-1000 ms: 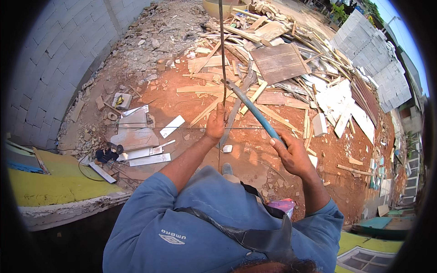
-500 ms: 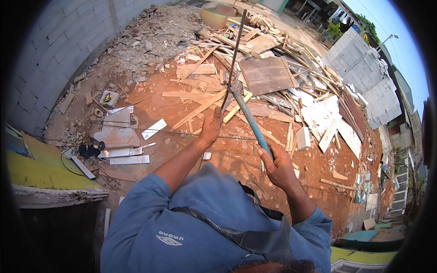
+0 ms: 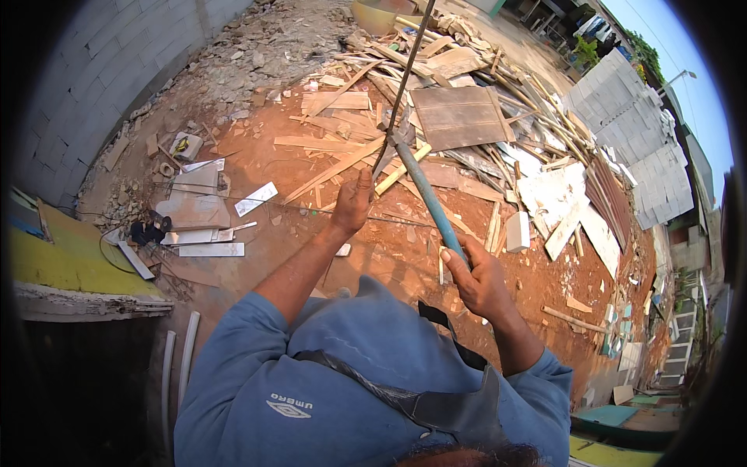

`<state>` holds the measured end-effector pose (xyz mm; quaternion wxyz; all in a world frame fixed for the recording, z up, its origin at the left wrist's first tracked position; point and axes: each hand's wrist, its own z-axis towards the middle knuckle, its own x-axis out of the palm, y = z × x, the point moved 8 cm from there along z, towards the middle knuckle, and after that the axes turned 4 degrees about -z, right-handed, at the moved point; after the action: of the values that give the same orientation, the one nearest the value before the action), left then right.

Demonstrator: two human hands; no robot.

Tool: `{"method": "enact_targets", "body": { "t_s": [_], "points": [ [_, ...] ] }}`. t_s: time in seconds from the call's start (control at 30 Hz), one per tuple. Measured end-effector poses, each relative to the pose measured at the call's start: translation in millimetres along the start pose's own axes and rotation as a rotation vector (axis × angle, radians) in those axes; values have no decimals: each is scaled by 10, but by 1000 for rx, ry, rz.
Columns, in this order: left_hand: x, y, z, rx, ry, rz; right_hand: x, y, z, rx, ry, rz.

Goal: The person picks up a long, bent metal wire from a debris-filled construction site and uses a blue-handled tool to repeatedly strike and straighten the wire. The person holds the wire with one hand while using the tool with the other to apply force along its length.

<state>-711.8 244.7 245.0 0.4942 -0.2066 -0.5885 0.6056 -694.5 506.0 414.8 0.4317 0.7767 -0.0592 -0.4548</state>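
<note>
My left hand [image 3: 354, 204] is closed around the lower end of a long, thin, dark metal rod [image 3: 406, 82], which slants up and away past the top of the view. My right hand [image 3: 476, 276] grips the lower part of a blue-green tube-like handle [image 3: 430, 196]. At the handle's far end, a small dark metal head [image 3: 395, 140] meets the rod just above my left hand. Whether that head hooks round the rod or only rests against it, I cannot tell.
Ahead lies a big heap of scrap boards [image 3: 459, 117] on reddish soil. Pale block stacks [image 3: 634, 140] rise at right, a block wall [image 3: 117, 70] at left. Pale panels [image 3: 194, 210] and a dark power tool [image 3: 156, 228] lie at left near a yellow ledge [image 3: 70, 272].
The view has shifted slightly. Both hands keep their grips, and the tool's head still meets the rod. My left hand sits a little farther left and higher in the picture.
</note>
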Motion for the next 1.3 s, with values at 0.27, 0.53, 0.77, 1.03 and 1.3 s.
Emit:
{"method": "enact_targets", "body": {
  "t_s": [0.27,0.53,0.77,1.03,1.3],
  "points": [
    [57,-56,-59,-25,64,5,55,-254,47,-84,-4,32],
    [145,-176,-113,12,58,92,-62,-250,-6,-18,-3,-13],
    [41,-137,-68,-14,90,81,167,-267,49,-97,-1,5],
    [25,-234,-115,-30,122,65,61,-185,95,-103,43,-48],
    [-148,-173,-41,-42,114,101,289,-214,150,-107,0,-43]
  ]
}}
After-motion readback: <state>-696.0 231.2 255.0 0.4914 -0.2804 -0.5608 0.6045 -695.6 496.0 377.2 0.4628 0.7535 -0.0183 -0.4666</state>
